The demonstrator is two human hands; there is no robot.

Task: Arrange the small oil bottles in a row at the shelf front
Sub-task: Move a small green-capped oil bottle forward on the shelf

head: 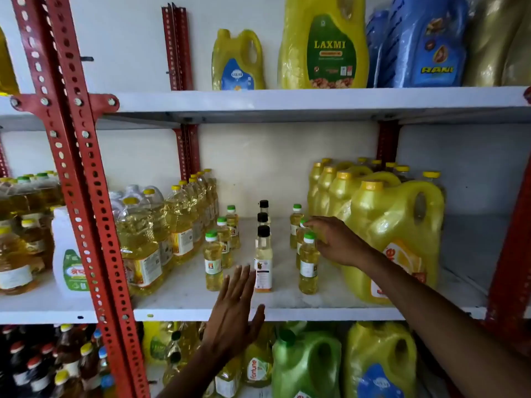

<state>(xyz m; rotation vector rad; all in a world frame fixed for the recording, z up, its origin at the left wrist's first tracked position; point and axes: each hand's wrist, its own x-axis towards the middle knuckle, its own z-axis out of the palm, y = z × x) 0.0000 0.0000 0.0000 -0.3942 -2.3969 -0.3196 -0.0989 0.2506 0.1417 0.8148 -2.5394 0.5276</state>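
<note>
**A:** so where are the small bottles sitting right now?

**B:** middle white shelf (287,313), in three short lines running front to back. Left line is three small clear plastic oil bottles with green caps (213,261), one behind the other. Middle line is three slim clear bottles with black caps (263,259), nearest one has a white and orange label. Right line is three more green-capped small bottles (309,264)

**A:** and the hands?

**B:** right hand (336,242) reaches in from the right, fingers curled loosely at the cap of the middle bottle in the right line. Can't tell if it's really gripping or just touching. Left hand (234,314) is flat and spread, palm facing the shelf, fingertips up near the base of the nearest black-capped bottle, holding nothing

**A:** what's around them?

**B:** big yellow plastic oil jugs with handles (396,239) packed just right of the right line, larger clear oil bottles with yellow caps (161,234) to the left, red perforated metal upright (86,179) near left. Upper shelf has a yellow jug labelled LAXMI (324,44)
</note>
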